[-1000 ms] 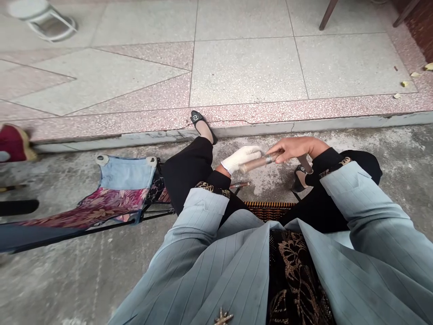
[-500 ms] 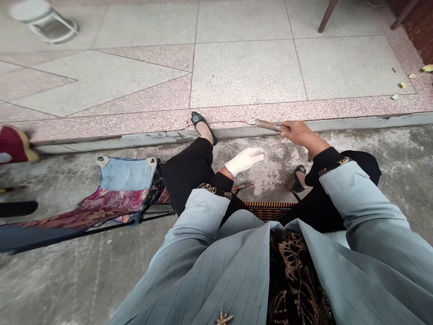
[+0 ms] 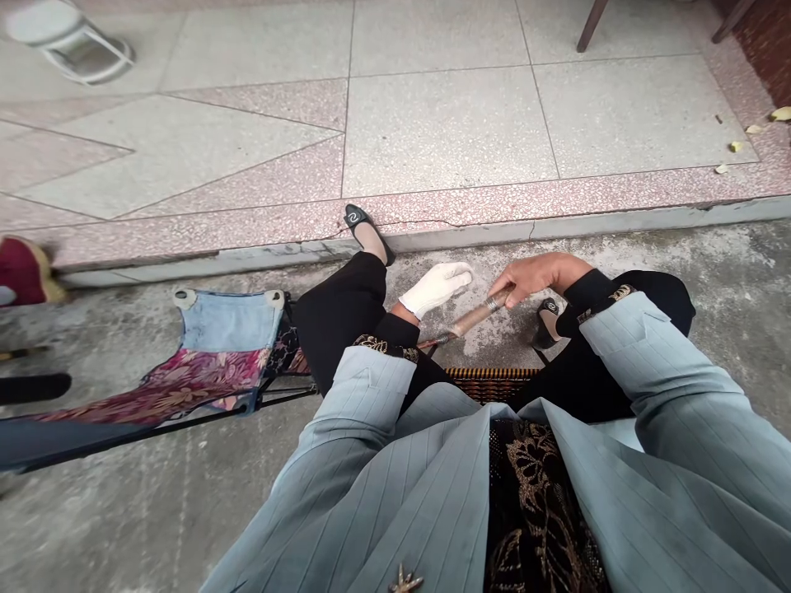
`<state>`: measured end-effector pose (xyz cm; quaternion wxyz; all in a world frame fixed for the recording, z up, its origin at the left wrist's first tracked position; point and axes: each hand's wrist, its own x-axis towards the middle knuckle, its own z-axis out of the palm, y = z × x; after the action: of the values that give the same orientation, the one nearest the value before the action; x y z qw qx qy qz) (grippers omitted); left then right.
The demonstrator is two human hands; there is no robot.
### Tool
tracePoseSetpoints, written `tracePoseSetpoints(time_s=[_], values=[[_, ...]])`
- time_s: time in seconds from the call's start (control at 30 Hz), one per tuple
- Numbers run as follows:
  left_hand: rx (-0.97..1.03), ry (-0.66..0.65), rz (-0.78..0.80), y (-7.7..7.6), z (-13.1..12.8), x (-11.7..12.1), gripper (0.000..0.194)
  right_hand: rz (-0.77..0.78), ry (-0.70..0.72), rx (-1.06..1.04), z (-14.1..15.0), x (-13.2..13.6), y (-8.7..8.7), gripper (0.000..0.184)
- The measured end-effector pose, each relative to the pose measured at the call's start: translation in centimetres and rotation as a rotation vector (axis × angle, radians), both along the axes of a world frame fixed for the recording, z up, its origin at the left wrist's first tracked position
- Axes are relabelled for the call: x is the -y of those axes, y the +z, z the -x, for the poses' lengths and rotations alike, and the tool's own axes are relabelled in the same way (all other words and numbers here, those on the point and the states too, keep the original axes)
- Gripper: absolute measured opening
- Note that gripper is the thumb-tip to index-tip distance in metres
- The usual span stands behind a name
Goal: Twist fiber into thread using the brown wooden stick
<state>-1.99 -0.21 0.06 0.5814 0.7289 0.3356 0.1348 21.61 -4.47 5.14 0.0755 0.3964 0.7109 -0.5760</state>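
My right hand (image 3: 536,273) is closed around one end of a short brown wooden stick (image 3: 475,316) with a grey metal-looking band near my fingers. The stick slants down and left between my knees. My left hand (image 3: 436,288) wears a white knitted glove, its fingers bent and drawn together just above and left of the stick. Whatever they hold is too small or hidden to name. A thin tool-like piece (image 3: 437,339) with a brownish, banded shaft shows below the glove, by the stick's far end; whether they touch I cannot tell.
Under me is a woven wicker seat (image 3: 491,384). A folding chair with patterned cloth (image 3: 203,366) stands at left, near a person's red shoe (image 3: 23,270). Ahead runs a raised terrazzo step (image 3: 457,235), with a white stool (image 3: 71,37) on it at far left.
My right hand swung the stick up and away from the glove, then brought it back down, its far end now pointing lower left. The gloved hand stayed nearly in place.
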Motion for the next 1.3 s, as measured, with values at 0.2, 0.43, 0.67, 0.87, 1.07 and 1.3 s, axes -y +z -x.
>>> tracePoseSetpoints(time_s=[0.2, 0.43, 0.67, 0.87, 1.07, 1.3], values=[[0.038, -0.031, 0.078, 0.6, -0.8, 1.0, 0.053, -0.191, -0.659, -0.365, -1.9, -0.7, 1.4, 0.032], [0.015, -0.191, 0.185, 1.4, -1.1, 1.8, 0.044, -0.46, -0.782, 0.202, -1.6, -1.3, -0.5, 0.021], [-0.008, -0.232, 0.104, 0.5, -0.7, 1.5, 0.036, -0.504, -0.351, 0.592, 0.0, -1.2, -1.6, 0.026], [-0.078, -0.212, -0.042, 0.1, -0.5, 0.9, 0.037, -0.258, -0.103, 0.456, 0.7, -0.3, -2.4, 0.005], [0.012, -0.047, 0.1, -0.7, -0.3, 0.0, 0.044, -0.02, -0.005, 0.048, 0.1, -0.1, -1.1, 0.037], [0.046, -0.019, 0.139, -0.5, -0.8, 1.0, 0.048, -0.189, -0.733, -0.314, -0.9, -1.1, 0.0, 0.026]])
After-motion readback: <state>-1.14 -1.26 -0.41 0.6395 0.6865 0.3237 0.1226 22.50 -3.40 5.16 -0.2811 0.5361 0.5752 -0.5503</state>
